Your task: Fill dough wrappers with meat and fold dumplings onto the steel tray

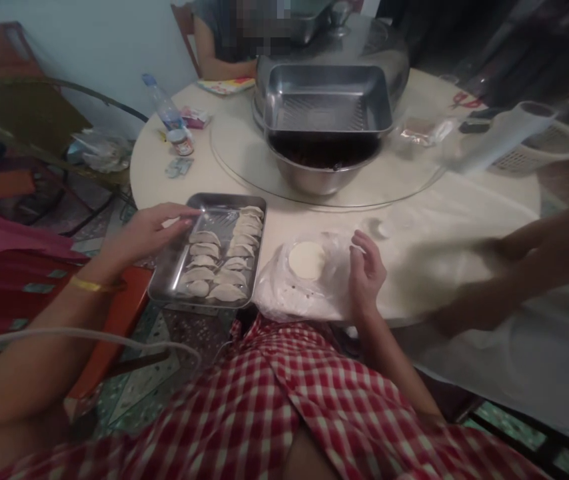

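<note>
My left hand (157, 232) reaches over the left side of a metal tray (167, 285), fingers stretched out and holding nothing I can see. Several folded dumplings (229, 292) lie in rows in the tray, which juts past the table's near edge. To the right of it, a round dough wrapper (306, 261) rests on a crumpled clear plastic bag (284, 293). Beside the bag's right edge is my right hand (367, 272), its fingers loosely bent and apart, with nothing visible in them.
A steel bowl (314, 179) of dark filling stands on the glass turntable (237, 170), an empty metal tray (324, 110) above it. A bottle (163, 107) and jar (180, 142) stand left. At right are another person's blurred arm (509, 287) and a white basket (539, 148).
</note>
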The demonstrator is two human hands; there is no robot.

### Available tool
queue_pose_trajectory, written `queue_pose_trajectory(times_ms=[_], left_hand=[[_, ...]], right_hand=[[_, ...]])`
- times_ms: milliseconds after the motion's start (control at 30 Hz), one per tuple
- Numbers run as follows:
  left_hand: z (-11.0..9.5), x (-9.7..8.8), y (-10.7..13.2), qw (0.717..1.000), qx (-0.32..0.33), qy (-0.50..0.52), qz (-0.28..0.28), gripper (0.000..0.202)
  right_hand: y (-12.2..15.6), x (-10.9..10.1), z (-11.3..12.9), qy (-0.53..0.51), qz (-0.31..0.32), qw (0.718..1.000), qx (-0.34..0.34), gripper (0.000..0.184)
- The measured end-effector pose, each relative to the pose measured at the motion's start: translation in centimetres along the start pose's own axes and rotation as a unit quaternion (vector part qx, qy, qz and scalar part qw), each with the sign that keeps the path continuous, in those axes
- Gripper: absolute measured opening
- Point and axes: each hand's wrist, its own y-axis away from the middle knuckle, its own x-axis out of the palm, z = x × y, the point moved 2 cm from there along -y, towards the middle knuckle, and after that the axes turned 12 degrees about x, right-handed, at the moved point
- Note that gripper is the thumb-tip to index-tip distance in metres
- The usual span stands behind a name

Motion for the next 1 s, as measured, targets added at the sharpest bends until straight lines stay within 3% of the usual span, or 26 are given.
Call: queue_pose_trajectory(times_ms=[100,200,233,300,367,400,500,600,1000], left_hand=[[-3.8,0.0,1.2,0.995,0.004,-0.009,-0.104,0.037],[-8.8,2.6,0.4,0.984,0.093,0.0,-0.15,0.027],[-10.5,3.8,-0.3,0.98,0.137,0.001,-0.143,0.026],[-13.5,6.7,-1.9,0.98,0.186,-0.013,-0.077,0.029],[-15.8,9.3,-3.6,0.979,0.202,-0.019,-0.027,0.027],[-16.5,10.6,-4.4,0.98,0.189,-0.05,0.031,0.026],[-17.6,12.7,-5.7,0.978,0.184,-0.079,0.064,0.02],[-17.7,13.6,-6.0,0.973,0.192,-0.106,0.075,0.014],[-16.4,14.5,-6.6,0.966,0.179,-0.147,0.115,0.012]], right_hand=[[-0.2,0.3,0.1,0.031,-0.003,0.999,-0.024,0.018],[-0.3,0.7,0.2,0.056,0.013,0.997,-0.044,0.02],[-0.2,0.8,0.3,0.067,0.022,0.996,-0.053,0.021],[0.0,1.0,0.5,0.1,0.05,0.991,-0.071,0.022],[0.3,0.9,0.7,0.135,0.08,0.984,-0.085,0.023],[0.5,0.8,0.9,0.15,0.092,0.98,-0.09,0.024],[0.7,0.1,1.2,0.172,0.105,0.975,-0.09,0.023],[0.7,-0.5,1.0,0.184,0.111,0.973,-0.088,0.021],[1.0,0.1,-0.9,0.222,0.109,0.961,-0.125,0.021]])
